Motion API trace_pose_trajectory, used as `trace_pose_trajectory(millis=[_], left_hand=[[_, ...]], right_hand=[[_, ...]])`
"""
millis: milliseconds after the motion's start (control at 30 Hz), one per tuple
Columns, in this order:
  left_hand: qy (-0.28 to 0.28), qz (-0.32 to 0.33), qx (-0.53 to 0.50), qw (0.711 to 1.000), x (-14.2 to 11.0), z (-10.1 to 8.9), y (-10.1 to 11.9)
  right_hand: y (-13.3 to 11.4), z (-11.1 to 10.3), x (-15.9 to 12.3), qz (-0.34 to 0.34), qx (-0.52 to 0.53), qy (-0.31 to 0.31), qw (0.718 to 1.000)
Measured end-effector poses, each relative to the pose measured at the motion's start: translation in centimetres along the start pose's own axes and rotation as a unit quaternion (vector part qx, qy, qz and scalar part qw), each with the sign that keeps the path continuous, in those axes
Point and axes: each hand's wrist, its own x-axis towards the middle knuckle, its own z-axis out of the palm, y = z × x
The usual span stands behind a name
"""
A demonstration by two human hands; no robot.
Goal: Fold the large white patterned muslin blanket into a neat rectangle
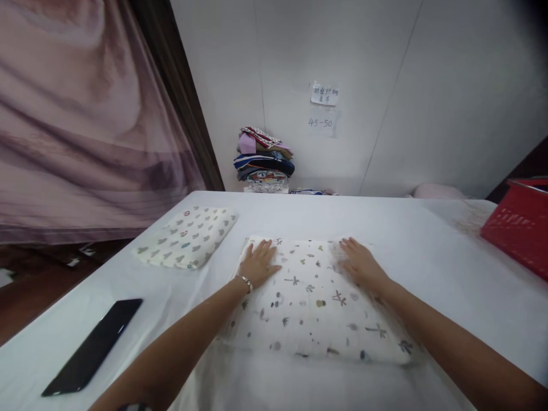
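Observation:
A white cloth [308, 308] with small printed plants and shapes lies folded into a flat rectangle in front of me. My left hand [258, 264] rests palm down near its far left corner, fingers spread, a bracelet at the wrist. Toward the far right corner, my right hand [362, 264] lies flat on the cloth as well, slightly blurred, with its fingers stretched out. Neither hand grips anything. To the left sits a second folded cloth [188, 237], cream with grey and a few red printed motifs.
A black phone-like slab [94, 345] lies on the white table [171, 308] at near left. A red box [520, 225] stands at the right edge. Behind the table are a stack of folded fabrics [264, 160] and a wall with paper notes [324, 94]. A pink curtain [85, 114] hangs left.

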Motion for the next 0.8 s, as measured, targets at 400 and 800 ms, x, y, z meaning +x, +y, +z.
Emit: trace_pose_trajectory(millis=[400,800], left_hand=[[-0.069,-0.073,-0.071,0.992,0.0,-0.6,0.9],[0.010,-0.325,-0.148,0.934,-8.0,-3.8,-2.2]], right_hand=[[1.1,3.0,0.6,0.052,-0.031,-0.076,0.995],[1.5,2.9,1.1,0.069,-0.020,-0.120,0.990]])
